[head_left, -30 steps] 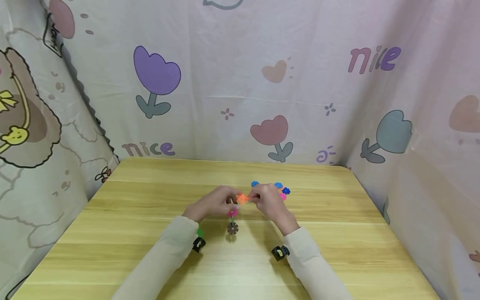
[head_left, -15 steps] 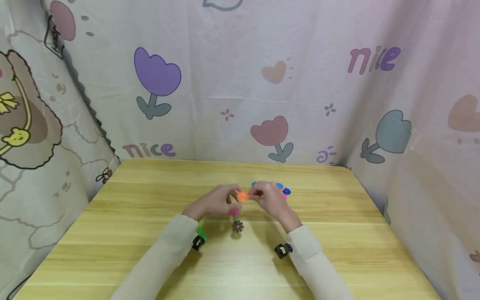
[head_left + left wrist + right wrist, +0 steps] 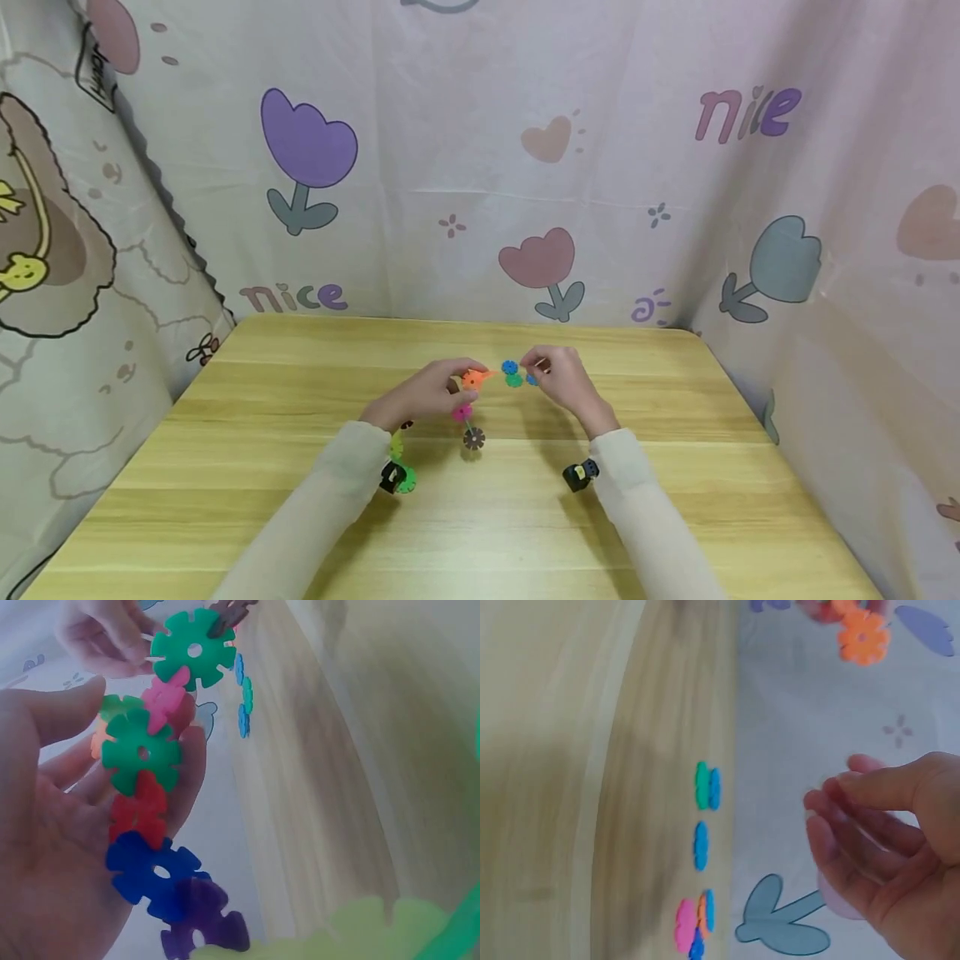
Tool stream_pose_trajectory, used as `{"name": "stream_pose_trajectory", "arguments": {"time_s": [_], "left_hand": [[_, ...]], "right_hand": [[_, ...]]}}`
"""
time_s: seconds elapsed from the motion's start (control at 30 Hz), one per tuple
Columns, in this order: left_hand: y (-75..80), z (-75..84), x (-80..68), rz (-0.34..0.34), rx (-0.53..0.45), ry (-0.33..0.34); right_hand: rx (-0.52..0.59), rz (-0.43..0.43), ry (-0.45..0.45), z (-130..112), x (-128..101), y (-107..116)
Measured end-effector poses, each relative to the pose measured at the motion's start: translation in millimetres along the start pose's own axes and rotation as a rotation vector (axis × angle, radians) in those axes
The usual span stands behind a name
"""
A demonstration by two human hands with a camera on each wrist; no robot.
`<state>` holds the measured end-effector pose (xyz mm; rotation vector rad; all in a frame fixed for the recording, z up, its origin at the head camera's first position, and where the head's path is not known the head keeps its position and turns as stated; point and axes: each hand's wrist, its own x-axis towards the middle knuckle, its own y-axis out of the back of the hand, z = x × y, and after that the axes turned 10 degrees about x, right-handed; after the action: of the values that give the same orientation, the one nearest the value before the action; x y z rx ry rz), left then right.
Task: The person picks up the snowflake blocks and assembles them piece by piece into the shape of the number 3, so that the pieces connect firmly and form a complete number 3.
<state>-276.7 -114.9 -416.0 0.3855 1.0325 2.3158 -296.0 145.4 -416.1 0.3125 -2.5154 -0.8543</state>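
My left hand (image 3: 427, 392) holds a chain of interlocking plastic flower discs between thumb and fingers. An orange disc (image 3: 472, 381) sits at the fingertips, with a second orange disc edge-on beside it. Below hang a pink disc (image 3: 462, 413) and a brown disc (image 3: 474, 438). In the left wrist view the chain crosses the palm: a green disc (image 3: 142, 754), a red disc (image 3: 139, 814), a blue disc (image 3: 150, 874) and a purple disc (image 3: 206, 919). My right hand (image 3: 566, 383) hovers apart from the chain, fingers loosely curled; the right wrist view shows nothing in it.
Loose discs lie near the table's back: a blue disc (image 3: 509, 367) beside a green one (image 3: 513, 381), another blue disc (image 3: 701, 846), and a cluster with a pink disc (image 3: 684, 926). Green discs (image 3: 406, 480) show by my left wrist. A printed curtain (image 3: 420, 275) stands behind the wooden table (image 3: 480, 533).
My right hand has let go of the orange piece and moved right, over the loose discs. My left hand has shifted slightly away from me with the chain.
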Motion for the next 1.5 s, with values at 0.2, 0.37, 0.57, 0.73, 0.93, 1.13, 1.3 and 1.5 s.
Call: {"name": "stream_pose_trajectory", "arguments": {"time_s": [0.2,0.37,0.57,0.73,0.93,1.13,1.3,1.5], "left_hand": [[1.6,1.1,0.0,-0.01,-0.015,-0.003],[0.5,-1.0,2.5,0.013,-0.009,0.01],[-1.1,0.4,4.2,0.01,-0.052,0.027],[-2.1,0.0,4.9,0.014,-0.028,0.009],[0.0,0.3,3.6,0.012,-0.017,0.013],[1.0,1.2,0.7,-0.006,-0.04,0.018],[0.6,-0.3,0.5,-0.022,-0.07,0.028],[1.3,-4.6,2.3,-0.004,-0.01,0.013]], "right_hand": [[-0.042,-0.104,-0.103,11,11,-6],[-0.06,-0.154,-0.192,23,19,-15],[-0.1,-0.17,-0.222,32,26,-26],[-0.124,-0.164,-0.223,35,29,-36],[-0.155,-0.19,-0.211,35,30,-42],[-0.163,-0.213,-0.188,33,29,-40],[-0.079,-0.198,-0.213,30,23,-31],[0.131,-0.164,-0.208,16,17,-17]]}}
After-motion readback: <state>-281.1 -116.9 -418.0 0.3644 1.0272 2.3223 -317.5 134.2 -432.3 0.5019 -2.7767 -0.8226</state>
